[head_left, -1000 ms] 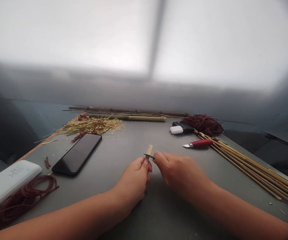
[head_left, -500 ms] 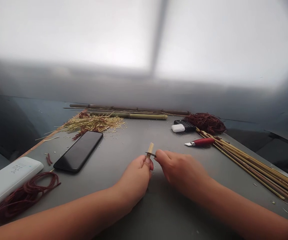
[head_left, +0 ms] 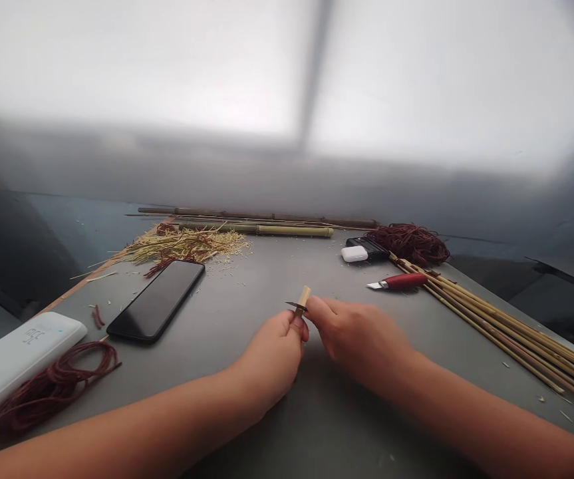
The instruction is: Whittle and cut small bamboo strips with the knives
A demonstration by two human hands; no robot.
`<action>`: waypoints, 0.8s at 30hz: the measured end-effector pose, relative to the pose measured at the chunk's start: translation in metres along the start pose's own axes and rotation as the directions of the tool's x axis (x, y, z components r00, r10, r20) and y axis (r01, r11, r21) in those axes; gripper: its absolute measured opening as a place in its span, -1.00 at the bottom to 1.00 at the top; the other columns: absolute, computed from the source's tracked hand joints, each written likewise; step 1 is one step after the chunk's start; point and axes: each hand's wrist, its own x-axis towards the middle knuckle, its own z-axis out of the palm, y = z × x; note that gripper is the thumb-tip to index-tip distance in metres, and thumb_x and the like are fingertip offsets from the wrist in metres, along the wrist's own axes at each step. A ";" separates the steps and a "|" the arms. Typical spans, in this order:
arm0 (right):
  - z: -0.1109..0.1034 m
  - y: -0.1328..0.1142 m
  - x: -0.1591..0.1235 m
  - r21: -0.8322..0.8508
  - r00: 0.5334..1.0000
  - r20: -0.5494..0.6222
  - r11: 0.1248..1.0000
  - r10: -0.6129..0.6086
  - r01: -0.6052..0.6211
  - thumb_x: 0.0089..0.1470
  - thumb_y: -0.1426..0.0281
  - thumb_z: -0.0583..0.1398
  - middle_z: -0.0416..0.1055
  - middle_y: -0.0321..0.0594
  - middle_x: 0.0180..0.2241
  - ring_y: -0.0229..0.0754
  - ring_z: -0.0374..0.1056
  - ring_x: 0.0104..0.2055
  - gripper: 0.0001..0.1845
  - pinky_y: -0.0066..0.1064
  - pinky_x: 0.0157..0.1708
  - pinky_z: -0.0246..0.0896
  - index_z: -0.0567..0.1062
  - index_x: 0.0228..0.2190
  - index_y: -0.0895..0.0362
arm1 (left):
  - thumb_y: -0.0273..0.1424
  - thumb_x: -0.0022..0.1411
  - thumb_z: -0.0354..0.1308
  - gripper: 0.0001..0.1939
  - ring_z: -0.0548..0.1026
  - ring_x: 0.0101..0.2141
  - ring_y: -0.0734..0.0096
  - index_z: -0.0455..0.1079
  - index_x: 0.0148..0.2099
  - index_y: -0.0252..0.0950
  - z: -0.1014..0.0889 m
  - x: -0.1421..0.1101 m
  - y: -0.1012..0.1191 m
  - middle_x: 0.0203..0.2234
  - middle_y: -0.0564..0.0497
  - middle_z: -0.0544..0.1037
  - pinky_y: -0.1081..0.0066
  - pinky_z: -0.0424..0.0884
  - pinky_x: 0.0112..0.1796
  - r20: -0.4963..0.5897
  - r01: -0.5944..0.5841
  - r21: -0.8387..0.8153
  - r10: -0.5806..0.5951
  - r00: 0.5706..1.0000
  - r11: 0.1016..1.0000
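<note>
My left hand is closed round a short pale bamboo piece that sticks up from between thumb and forefinger. My right hand is closed on a small dark blade, whose tip lies across the bamboo piece just above my left thumb. Both hands meet over the middle of the grey table. The blade's handle is hidden inside my right fist.
A black phone lies left of my hands. A white power bank and dark red cord sit at the near left. Farther back lie bamboo shavings, long bamboo canes, a white case, a red-handled knife, more red cord and thin bamboo strips.
My hands with the bamboo piece and blade have shifted slightly right and away from me. The view has tilted a little. Nothing else on the table has moved.
</note>
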 end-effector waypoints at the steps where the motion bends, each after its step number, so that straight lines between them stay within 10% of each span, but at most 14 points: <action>1: 0.000 0.000 0.001 -0.005 1.000 -0.002 1.000 -0.004 0.004 -0.10 0.67 0.06 0.25 -0.39 -0.62 -0.31 0.00 -0.65 -0.75 -0.45 -0.60 -0.40 0.32 -0.41 0.09 | -0.31 0.46 -0.19 -0.73 -0.04 -0.66 0.55 0.13 -0.33 -0.20 0.000 0.000 0.000 -0.64 0.22 0.10 0.48 -0.12 -0.61 0.000 -0.008 0.001 0.008 1.000 1.000; 24: -0.002 -0.002 0.003 0.025 0.996 0.081 0.999 0.029 -0.031 -0.09 0.69 0.07 0.30 -0.38 -0.58 -0.30 0.05 -0.63 -0.72 -0.44 -0.60 -0.37 0.31 -0.38 0.09 | -0.29 0.45 -0.15 -0.73 -0.04 -0.65 0.56 0.14 -0.35 -0.21 0.001 0.000 0.000 -0.63 0.21 0.12 0.48 -0.12 -0.60 -0.024 -0.023 0.019 0.024 0.999 1.000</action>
